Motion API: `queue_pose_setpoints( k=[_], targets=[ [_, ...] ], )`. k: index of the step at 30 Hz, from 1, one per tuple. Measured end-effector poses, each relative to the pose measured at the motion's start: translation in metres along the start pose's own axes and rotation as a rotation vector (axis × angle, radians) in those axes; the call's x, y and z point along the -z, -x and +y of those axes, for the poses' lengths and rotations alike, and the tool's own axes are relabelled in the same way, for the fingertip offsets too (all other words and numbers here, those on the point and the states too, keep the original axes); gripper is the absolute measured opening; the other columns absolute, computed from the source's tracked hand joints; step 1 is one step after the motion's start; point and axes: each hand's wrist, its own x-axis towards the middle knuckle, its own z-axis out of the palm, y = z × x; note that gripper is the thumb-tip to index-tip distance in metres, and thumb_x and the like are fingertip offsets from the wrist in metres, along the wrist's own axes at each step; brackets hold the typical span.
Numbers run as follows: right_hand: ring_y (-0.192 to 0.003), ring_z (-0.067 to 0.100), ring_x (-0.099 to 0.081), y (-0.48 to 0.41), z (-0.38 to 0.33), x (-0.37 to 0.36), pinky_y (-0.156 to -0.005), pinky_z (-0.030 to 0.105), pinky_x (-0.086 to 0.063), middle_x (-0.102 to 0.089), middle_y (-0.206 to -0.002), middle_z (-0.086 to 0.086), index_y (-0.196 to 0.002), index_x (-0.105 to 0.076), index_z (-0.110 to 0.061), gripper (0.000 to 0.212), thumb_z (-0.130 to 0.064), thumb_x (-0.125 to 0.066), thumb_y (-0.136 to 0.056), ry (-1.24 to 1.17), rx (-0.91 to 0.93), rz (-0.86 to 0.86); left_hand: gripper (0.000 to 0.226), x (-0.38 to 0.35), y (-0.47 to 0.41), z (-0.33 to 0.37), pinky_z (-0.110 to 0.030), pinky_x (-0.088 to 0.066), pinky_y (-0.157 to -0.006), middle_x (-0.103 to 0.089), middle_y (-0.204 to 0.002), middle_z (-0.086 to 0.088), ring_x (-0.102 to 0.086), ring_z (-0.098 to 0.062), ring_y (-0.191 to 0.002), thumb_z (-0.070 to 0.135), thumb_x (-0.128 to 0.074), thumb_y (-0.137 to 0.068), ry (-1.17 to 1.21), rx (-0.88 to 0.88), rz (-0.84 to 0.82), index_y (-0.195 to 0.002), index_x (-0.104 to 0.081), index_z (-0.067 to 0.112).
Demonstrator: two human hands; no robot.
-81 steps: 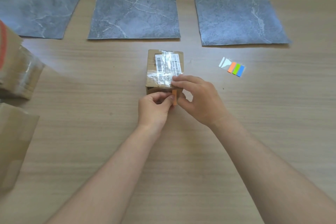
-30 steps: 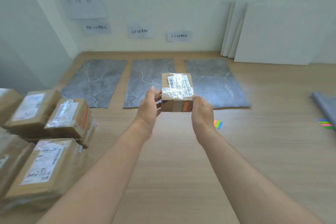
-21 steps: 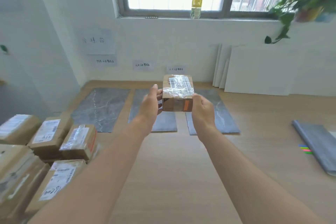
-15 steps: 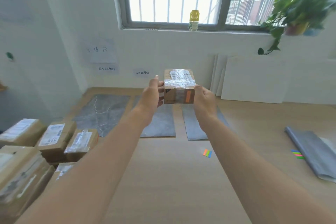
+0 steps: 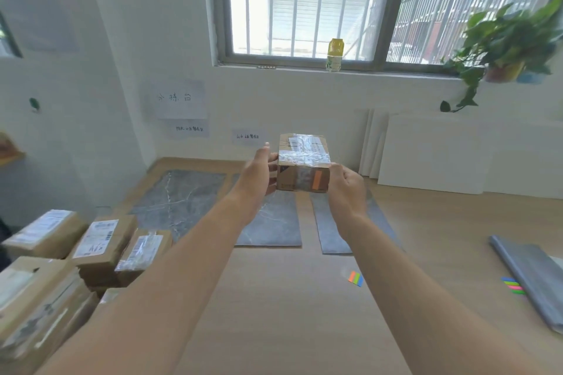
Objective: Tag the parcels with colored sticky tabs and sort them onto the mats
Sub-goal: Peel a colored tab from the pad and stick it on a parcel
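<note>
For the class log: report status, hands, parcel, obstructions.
Left hand and right hand grip parcel, aloft. Orange tab on near face. Nothing seen blocking the mats.

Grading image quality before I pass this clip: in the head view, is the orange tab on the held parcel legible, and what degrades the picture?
Head view: the orange tab shows clearly on the parcel, though its tape glares; head view: the window is overexposed; head view: the potted plant and the stacked parcels at the edges look smeared, and wide-angle distortion bows the walls.
</note>
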Motion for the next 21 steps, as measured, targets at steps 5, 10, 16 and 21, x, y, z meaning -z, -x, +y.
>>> queue_pose_setpoints(
  k=[5, 10, 16, 21],
  targets=[
    [-0.053, 0.008, -0.027, -0.014, 0.012, -0.024, -0.056, 0.030, -0.025, -0.034, -0.048, -0.017, -0.047, -0.043, -0.029, 0.052, -0.017, -0.040, -0.098, -0.011, -0.001, -0.045, 0.051, 0.021, -0.022, -0.014, -0.035, -0.053, -0.094, -0.074, -0.106, 0.000, -0.070, -0.020, -0.100, 0.051, -0.031, -0.104, -0.044, 0.037, 0.048, -0.116, -0.070, 0.020],
    [-0.069, 0.007, -0.057, -0.034, 0.035, -0.058, -0.064, 0.025, -0.044, -0.069, -0.071, -0.018, -0.078, -0.071, -0.024, 0.035, -0.022, -0.044, -0.100, -0.034, -0.031, -0.073, 0.050, 0.040, -0.054, -0.031, -0.031, -0.053, -0.085, -0.073, -0.105, 0.001, -0.069, -0.016, -0.097, 0.050, -0.030, -0.105, -0.076, 0.067, 0.096, -0.116, -0.068, 0.019],
    [-0.088, 0.007, -0.067, -0.078, 0.067, -0.114, -0.072, 0.020, -0.051, -0.076, -0.091, -0.009, -0.100, -0.076, -0.022, 0.028, -0.023, -0.048, -0.101, -0.071, -0.089, -0.157, 0.050, 0.068, -0.108, -0.054, -0.036, -0.050, -0.094, -0.071, -0.104, 0.000, -0.066, -0.021, -0.096, 0.045, -0.029, -0.107, -0.086, 0.108, 0.211, -0.115, -0.069, 0.015],
    [-0.095, 0.009, -0.068, -0.106, 0.093, -0.165, -0.082, 0.025, -0.054, -0.076, -0.096, -0.009, -0.103, -0.076, -0.023, 0.026, -0.026, -0.050, -0.100, -0.097, -0.139, -0.209, 0.046, 0.100, -0.148, -0.076, -0.030, -0.052, -0.087, -0.072, -0.099, 0.002, -0.068, -0.016, -0.090, 0.045, -0.029, -0.107, -0.067, 0.137, 0.278, -0.101, -0.070, 0.023]
  ],
)
